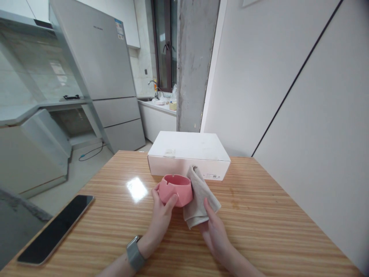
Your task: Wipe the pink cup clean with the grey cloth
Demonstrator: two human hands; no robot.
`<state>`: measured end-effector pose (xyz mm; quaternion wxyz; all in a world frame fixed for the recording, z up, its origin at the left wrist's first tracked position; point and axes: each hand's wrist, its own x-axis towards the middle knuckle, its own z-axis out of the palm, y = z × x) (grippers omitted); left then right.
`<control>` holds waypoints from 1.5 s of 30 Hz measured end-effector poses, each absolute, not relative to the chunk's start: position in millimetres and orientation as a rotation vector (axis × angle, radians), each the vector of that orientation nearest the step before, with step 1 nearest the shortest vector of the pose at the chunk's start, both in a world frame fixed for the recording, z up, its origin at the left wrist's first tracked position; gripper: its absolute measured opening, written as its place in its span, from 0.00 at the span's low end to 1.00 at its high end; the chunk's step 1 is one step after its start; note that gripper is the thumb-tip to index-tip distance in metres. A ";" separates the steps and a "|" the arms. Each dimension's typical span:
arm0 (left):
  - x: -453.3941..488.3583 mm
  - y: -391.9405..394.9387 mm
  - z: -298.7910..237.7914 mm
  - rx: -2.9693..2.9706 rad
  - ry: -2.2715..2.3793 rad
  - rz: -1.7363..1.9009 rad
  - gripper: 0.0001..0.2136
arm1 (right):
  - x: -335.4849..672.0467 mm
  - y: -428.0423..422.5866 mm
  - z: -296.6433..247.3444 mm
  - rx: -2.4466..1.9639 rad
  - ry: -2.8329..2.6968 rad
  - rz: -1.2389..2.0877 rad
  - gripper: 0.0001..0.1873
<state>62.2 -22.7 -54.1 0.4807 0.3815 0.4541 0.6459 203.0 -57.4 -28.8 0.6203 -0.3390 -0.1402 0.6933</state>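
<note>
A pink faceted ashtray (pixel 179 192) with notches in its rim is held above the table by my left hand (pixel 162 209), the thumb across its near side and the fingers round its left side. My right hand (pixel 213 227) grips a folded grey cloth (pixel 198 202), thumb on top and the other fingers hidden beneath. The cloth touches or nearly touches the right side of the ashtray. A watch with a grey band (pixel 135 254) is on my left wrist.
A white box (pixel 188 148) lies at the table's far edge, behind the ashtray. A dark-screened phone (pixel 57 231) rests near the left edge of the wooden table (pixel 268 223). A white wall (pixel 288 77) borders the right side; a fridge (pixel 95 57) stands beyond.
</note>
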 end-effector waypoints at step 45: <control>62.3 -20.8 -40.5 0.785 0.622 1.178 0.22 | 232.1 -40.6 -25.6 -0.855 -0.319 1.460 0.28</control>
